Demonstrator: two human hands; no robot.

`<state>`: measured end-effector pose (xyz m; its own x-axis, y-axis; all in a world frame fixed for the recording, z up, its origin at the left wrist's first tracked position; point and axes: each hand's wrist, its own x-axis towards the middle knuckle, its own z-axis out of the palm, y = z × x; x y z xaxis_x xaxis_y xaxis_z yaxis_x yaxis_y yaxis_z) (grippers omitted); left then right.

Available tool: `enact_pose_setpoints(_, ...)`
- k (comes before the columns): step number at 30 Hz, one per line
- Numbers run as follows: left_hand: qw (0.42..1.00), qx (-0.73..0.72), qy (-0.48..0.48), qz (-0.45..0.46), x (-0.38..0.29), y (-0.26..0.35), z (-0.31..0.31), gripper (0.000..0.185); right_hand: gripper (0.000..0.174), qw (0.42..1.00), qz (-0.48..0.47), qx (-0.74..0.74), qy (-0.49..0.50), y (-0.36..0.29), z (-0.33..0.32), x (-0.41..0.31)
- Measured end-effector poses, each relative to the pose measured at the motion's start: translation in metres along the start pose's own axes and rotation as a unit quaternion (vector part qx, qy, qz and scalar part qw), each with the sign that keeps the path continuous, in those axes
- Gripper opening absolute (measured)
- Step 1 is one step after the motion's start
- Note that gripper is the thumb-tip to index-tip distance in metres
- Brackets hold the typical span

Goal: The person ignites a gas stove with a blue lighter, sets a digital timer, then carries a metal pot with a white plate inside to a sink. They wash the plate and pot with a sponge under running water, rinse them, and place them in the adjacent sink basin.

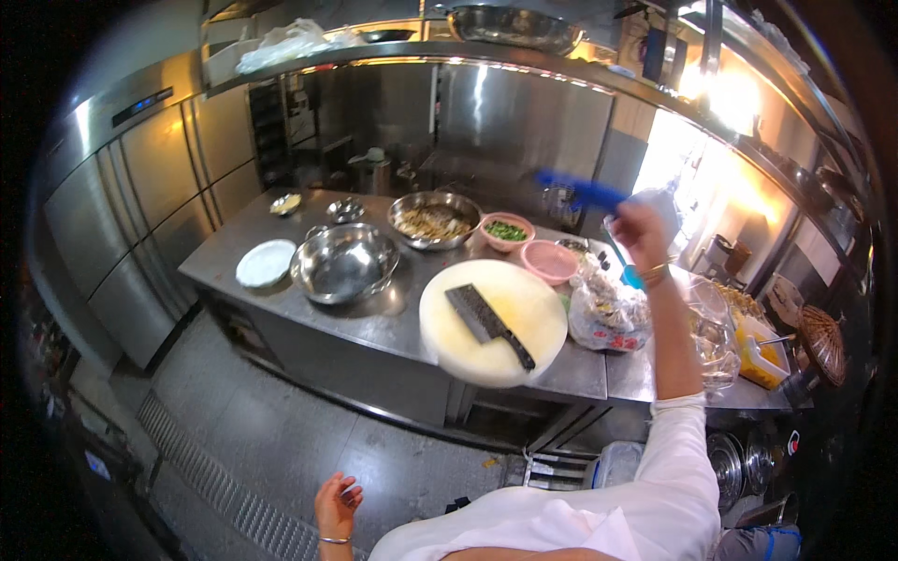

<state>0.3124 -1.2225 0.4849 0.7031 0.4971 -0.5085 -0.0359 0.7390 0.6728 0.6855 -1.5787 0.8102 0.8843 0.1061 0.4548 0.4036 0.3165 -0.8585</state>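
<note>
My right hand (640,235), a bracelet at its wrist, is raised over the right part of the steel counter. It holds a long blue object (582,189), too motion-blurred to name. A teal utensil (630,275) shows just below the hand; whether I grip it too is unclear. My left hand (338,505) hangs low over the floor, empty, fingers loosely curled and apart. Before me a black-bladed cleaver (484,319) lies on a round white cutting board (449,350). Right of the board stands a plastic bag (607,329) of food.
On the steel counter (379,326) stand a large steel bowl (344,263), a white plate (266,263), a bowl of cut food (435,221), a pink basket of chopped greens (506,231) and another pink basket (551,261). A steel shelf (393,52) crosses above.
</note>
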Motion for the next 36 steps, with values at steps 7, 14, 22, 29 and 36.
enact_pose_setpoints(7, 0.991, 0.084, -0.099, 0.035, 0.1, 0.037, 0.129, 0.019, 0.028, 0.882, -0.309, -0.28, 0.22, -0.136, -0.102, 0.16)
enact_pose_setpoints(14, 0.993, 0.007, -0.112, 0.032, 0.118, -0.022, 0.229, 0.017, 0.034, 0.576, -0.364, -0.673, 0.289, -0.12, -0.17, 0.391)
enact_pose_setpoints(22, 0.994, -0.019, 0.1, -0.035, 0.112, -0.077, 0.218, 0.018, 0.064, 0.646, -0.152, -0.748, 0.016, -0.133, -0.115, 0.47)
enact_pose_setpoints(29, 0.998, -0.03, 0.042, 0.048, 0.099, -0.08, 0.226, 0.017, 0.064, 0.584, -0.243, -0.774, 0.017, -0.096, -0.078, 0.426)
enact_pose_setpoints(36, 0.99, 0.056, -0.013, 0.13, 0.052, -0.05, 0.281, 0.026, 0.07, 0.806, -0.265, -0.358, -0.391, -0.011, 0.02, 0.212)
